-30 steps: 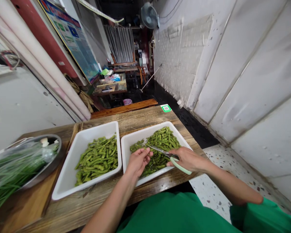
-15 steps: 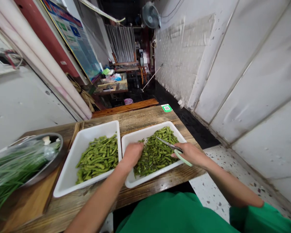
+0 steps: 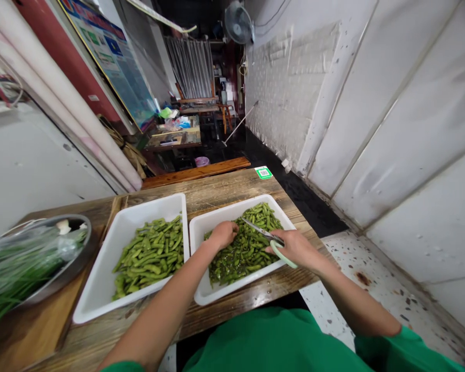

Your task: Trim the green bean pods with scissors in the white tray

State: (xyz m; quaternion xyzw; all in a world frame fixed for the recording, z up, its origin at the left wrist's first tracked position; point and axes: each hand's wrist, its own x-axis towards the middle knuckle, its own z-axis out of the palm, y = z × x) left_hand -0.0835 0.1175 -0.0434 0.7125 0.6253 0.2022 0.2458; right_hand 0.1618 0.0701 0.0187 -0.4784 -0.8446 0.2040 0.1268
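My right hand (image 3: 296,248) grips a pair of scissors (image 3: 258,228) with a pale green handle, their blades pointing left over the right-hand white tray (image 3: 201,297). Wet green edamame pods (image 3: 240,258) fill much of that tray. At its left part, my left hand (image 3: 223,235) reaches into the pods with curled fingers; what they pinch, if anything, is hidden. The scissor tips are close to the left fingers but apart from them. To the left, another white tray (image 3: 96,274) holds a heap of edamame pods (image 3: 151,256).
Both trays stand on a wooden table (image 3: 213,191) with a green code card (image 3: 263,172) at its far corner. At left, a metal bowl (image 3: 87,248) holds bagged green stalks (image 3: 27,274), above a wooden board (image 3: 42,325). A bench (image 3: 201,172) lies beyond the table.
My left hand has moved slightly right and up within the tray, nearer the scissor tips. My right hand keeps hold of the scissors. The view has shifted slightly.
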